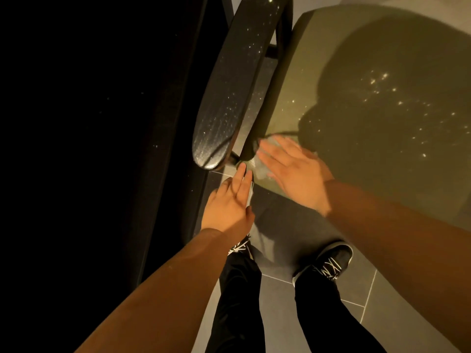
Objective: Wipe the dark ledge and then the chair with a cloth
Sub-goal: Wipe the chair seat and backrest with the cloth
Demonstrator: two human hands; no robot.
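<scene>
Cloth [262, 163]: pale, thin, bunched. It lies on the near left corner of the chair [277, 80], on top of the olive seat cushion [356, 52]. Most of it is covered, so its long axis cannot be made out; the visible part spills toward the corner edge.

Right hand [293, 169]: palm down and flat on the cloth. Its fingers are straight and spread, pointing up-left toward the corner, and press rather than grip.

Left hand [228, 203]: just below the same corner, off the cushion. Its fingers are straight and close together, pointing up toward the corner, with the tips at the seat edge. A thin pale strip [250, 193] runs along its fingers; cannot tell whether it is held or what it is.

Armrest [234, 85]: dark and speckled with bright flecks. Its long axis runs from a rounded near end just above the left hand, away and leaning right. A gap separates it from the cushion.

Ledge [173, 123]: black, left of the armrest, running roughly the same way.

Grey floor tiles [280, 289] lie below. Two dark shoes [328, 261] with white laces stand near the seat.
</scene>
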